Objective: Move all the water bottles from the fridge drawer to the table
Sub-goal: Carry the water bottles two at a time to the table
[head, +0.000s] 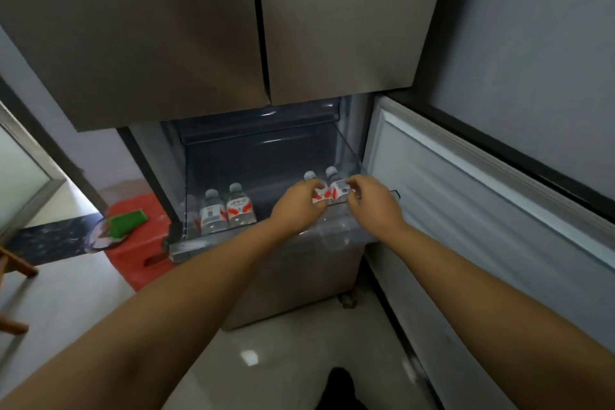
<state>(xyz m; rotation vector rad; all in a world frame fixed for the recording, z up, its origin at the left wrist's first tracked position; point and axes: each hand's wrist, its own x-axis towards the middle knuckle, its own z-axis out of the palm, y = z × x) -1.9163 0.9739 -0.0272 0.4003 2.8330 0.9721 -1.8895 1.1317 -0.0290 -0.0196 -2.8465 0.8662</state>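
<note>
Two bare arms reach into the pulled-out fridge drawer (266, 156), a clear plastic bin below the closed grey upper doors (233, 20) of the fridge. The left hand (296, 206) curls its fingers round a water bottle (317, 191) at the drawer's right end, and the right hand (372, 201) grips the neighbouring water bottle (337, 188), thumb and fingers pinched on its red-and-white label; the two bottles stand upright, touching each other. Two more bottles (226, 210) (same white caps, same red-and-white labels) stand side by side at the drawer's left front corner, well apart from the hands. To the right, the lower fridge door (482, 196) hangs open, its pale inner lining facing the camera. Left of the fridge, a red plastic stool (143, 243) sits on the floor with a green object (128, 220) and a round dish on or just beside it (which one carries the green piece cannot be told). Glossy pale floor tiles (283, 359) catch a spot of light in the foreground, a dark threshold strip runs toward a doorway at the left edge, and a wooden leg shows at the far left.
</note>
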